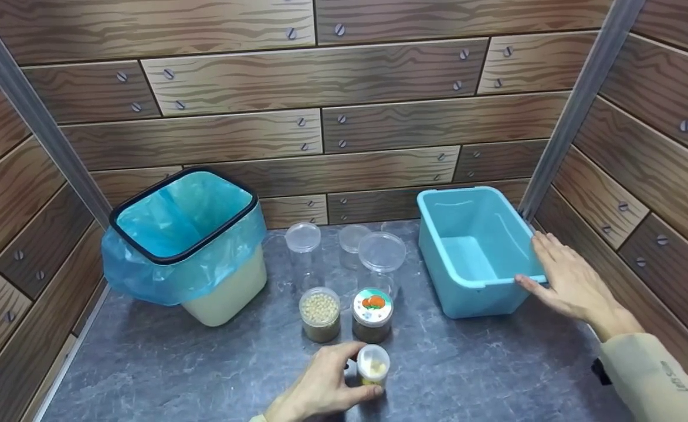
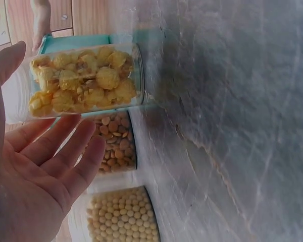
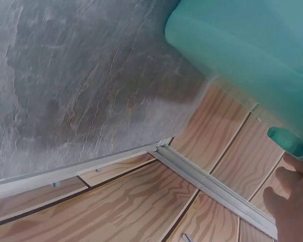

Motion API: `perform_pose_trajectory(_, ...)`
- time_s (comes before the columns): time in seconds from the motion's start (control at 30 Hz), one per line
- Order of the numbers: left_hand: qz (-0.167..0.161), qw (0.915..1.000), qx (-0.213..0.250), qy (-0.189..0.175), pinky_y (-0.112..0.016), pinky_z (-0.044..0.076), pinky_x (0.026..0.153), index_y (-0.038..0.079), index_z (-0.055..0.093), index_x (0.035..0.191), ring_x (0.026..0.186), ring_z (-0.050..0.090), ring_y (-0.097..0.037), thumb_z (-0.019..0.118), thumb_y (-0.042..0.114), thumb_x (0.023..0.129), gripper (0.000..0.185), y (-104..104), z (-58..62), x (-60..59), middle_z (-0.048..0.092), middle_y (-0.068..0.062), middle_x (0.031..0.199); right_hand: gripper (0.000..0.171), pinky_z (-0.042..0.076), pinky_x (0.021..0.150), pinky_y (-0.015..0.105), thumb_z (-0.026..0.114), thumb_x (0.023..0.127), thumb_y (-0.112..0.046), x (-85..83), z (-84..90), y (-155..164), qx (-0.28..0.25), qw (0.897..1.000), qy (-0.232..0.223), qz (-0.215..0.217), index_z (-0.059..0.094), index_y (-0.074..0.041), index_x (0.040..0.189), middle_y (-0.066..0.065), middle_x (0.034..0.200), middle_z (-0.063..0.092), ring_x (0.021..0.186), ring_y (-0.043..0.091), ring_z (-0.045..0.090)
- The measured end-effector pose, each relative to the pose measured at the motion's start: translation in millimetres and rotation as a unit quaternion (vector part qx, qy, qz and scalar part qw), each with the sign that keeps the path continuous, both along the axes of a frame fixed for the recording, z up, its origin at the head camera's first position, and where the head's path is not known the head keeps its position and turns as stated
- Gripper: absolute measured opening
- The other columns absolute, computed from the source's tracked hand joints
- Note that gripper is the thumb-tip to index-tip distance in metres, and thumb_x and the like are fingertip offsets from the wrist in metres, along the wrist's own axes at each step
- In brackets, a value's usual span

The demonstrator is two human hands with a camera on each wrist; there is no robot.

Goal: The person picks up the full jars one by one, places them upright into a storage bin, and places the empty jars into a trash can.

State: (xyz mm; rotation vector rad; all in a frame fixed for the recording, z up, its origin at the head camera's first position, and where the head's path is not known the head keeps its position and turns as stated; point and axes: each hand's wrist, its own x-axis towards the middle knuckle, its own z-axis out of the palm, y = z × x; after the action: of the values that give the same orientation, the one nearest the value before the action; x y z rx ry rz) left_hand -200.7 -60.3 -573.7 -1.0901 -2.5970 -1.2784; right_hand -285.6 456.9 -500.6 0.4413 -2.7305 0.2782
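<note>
A clear popcorn jar (image 1: 373, 369) stands upright at the near edge of the group on the grey marbled table (image 1: 173, 375), its long axis vertical, lid up; the left hand (image 1: 323, 384) grips it near the lid between thumb and fingers. Just beyond stand a jar of pale round balls (image 1: 320, 319) and a jar of brown nut-like pieces (image 1: 372, 322), then clear lidded jars (image 1: 304, 258). The right hand (image 1: 578, 287), fingers extended, rests on the blue tub's (image 1: 478, 300) rim. A bag-lined bin (image 1: 232, 299) stands left; plank-patterned walls (image 1: 320, 82) enclose everything.
</note>
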Motion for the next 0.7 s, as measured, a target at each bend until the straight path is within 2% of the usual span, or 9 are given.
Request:
perform_pose_trajectory(0.13, 0.005, 1.0000, 0.003, 0.006, -0.029, 0.064, 0.087, 0.025, 0.076, 0.130, 0.100, 0.070, 0.004, 0.092, 0.044, 0.091, 0.047, 4, -1.8, -0.2, 0.082, 0.012, 0.114, 0.098, 0.034, 0.131, 0.073, 0.072, 0.104, -0.053, -0.8, 1.4, 1, 0.003, 1.000, -0.004, 0.006, 0.037, 0.013, 0.168, 0.039, 0.174, 0.040, 0.162, 0.059, 0.039)
perform_pose_trajectory(0.4, 0.014, 0.9999, 0.008, 0.005, -0.025, 0.062, 0.083, 0.025, 0.078, 0.127, 0.096, 0.070, 0.006, 0.092, 0.041, 0.090, 0.042, 9, -2.6, -1.9, 0.083, 0.012, 0.111, 0.100, 0.039, 0.122, 0.076, 0.075, 0.101, -0.055, -3.4, 3.9, 4, 0.011, 1.000, 0.005, -0.004, 0.043, 0.015, 0.164, 0.041, 0.169, 0.045, 0.156, 0.063, 0.044)
perform_pose_trajectory(0.7, 0.033, 0.9985, 0.042, 0.010, -0.025, 0.065, 0.079, 0.020, 0.081, 0.126, 0.096, 0.074, 0.003, 0.096, 0.041, 0.088, 0.045, 18, 7.1, -7.4, 0.087, 0.005, 0.111, 0.101, 0.036, 0.129, 0.072, 0.074, 0.103, -0.054, -2.8, 2.6, 3, -0.004, 1.000, -0.010, -0.007, 0.038, 0.014, 0.167, 0.041, 0.171, 0.042, 0.159, 0.063, 0.041)
